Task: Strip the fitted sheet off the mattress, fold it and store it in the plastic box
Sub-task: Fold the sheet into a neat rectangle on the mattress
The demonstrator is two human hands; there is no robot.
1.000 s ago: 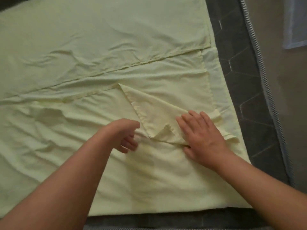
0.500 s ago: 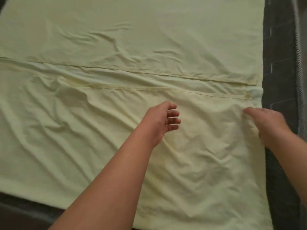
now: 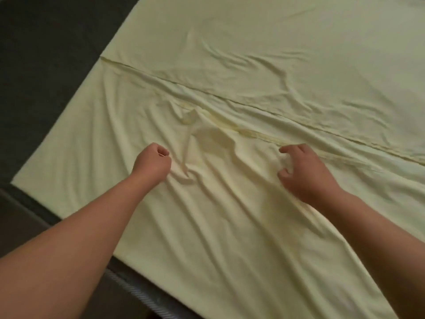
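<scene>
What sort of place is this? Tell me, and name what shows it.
Probably a bedroom, though no walls or furniture show. A pale yellow sheet lies spread over a dark grey mattress, whose striped piping runs along the near edge.

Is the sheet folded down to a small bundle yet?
No, the sheet lies spread wide and wrinkled across the mattress, reaching past the right edge of the view.

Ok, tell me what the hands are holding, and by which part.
Both grip the yellow sheet mid-panel, not at an edge: the left hand bunches a fold in its fist, and the right hand pinches cloth between thumb and fingers.
</scene>
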